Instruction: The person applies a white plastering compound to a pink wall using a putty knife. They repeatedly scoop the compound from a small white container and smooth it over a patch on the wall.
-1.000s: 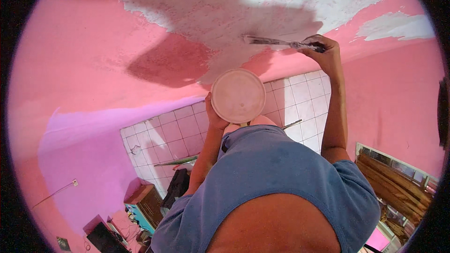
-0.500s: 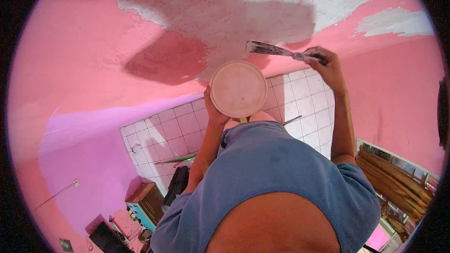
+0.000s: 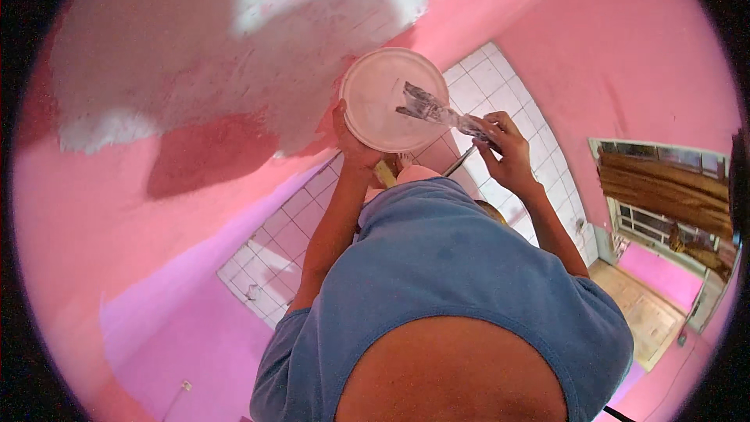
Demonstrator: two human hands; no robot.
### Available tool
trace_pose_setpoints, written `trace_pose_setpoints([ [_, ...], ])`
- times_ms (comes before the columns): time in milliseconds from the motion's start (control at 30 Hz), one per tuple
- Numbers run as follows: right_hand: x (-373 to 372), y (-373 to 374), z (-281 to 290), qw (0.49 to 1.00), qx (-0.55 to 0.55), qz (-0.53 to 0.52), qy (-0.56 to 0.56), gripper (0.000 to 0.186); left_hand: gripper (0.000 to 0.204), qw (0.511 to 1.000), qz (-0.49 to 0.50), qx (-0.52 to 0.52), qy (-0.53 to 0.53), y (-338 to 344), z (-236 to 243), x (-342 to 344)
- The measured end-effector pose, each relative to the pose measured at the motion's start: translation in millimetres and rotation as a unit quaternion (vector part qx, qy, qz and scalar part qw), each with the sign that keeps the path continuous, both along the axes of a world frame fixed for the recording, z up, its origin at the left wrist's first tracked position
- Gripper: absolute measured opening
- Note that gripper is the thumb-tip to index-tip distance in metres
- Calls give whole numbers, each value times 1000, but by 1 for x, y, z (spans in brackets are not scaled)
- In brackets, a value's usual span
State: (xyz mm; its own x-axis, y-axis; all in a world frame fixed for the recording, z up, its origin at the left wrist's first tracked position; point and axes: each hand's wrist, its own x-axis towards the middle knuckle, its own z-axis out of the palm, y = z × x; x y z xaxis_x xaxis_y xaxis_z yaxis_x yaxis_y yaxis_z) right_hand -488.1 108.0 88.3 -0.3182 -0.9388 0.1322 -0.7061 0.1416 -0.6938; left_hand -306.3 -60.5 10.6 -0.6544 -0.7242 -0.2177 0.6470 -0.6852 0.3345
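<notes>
My left hand [image 3: 354, 139] grips the left edge of a round, pale plastic lid [image 3: 369, 98] with a raised rim, held out in front of my body. Pinched by its handle in my right hand [image 3: 508, 150] is a putty knife [image 3: 428, 106], smeared with whitish paste. Its blade lies over the lid's face; whether it touches the surface I cannot tell. Ahead of the lid is the wall, pink paint [image 3: 70, 219] partly covered by a rough whitish-grey coat [image 3: 164, 55]. Shadows fall across that coat.
White floor tiles [image 3: 484, 78] lie below me, with a thin stick [image 3: 461, 160] on them. To the right is a window [image 3: 664, 158] with a brown curtain [image 3: 656, 186], above a light wooden panel [image 3: 641, 312]. A socket [image 3: 186, 384] is on the purple wall [image 3: 211, 344] at lower left.
My right hand has brought the putty knife down and left, from beside the wall to over the lid. The lid sits slightly higher in view, and the whole view has turned toward the window side.
</notes>
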Motion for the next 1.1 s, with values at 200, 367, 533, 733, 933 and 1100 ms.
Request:
trace_pose_setpoints([
  [200, -21, 46, 8, 912, 73, -122, -386, 25, 54, 993, -55, 40, 95, 0, -3, -32],
  [367, -20, 54, -13, 907, 94, -118, -392, 30, 67, 993, -42, 111, 22, 5, -8, -53],
  [533, -26, 68, -4, 914, 122, -153, -356, 28, 67, 997, -53, 53, 24, -3, -3, -53],
  [733, -37, 80, 15, 918, 155, -165, -325, 26, 66, 996, -74, 53, 17, -10, -4, -54],
  [933, -43, 93, 30, 928, 163, -161, -294, 25, 65, 996, -85, 37, 12, -19, -11, -54],
  [1100, -50, 96, 45, 934, 94, -169, -301, 26, 68, 995, -87, 51, 4, -21, -15, -53],
])
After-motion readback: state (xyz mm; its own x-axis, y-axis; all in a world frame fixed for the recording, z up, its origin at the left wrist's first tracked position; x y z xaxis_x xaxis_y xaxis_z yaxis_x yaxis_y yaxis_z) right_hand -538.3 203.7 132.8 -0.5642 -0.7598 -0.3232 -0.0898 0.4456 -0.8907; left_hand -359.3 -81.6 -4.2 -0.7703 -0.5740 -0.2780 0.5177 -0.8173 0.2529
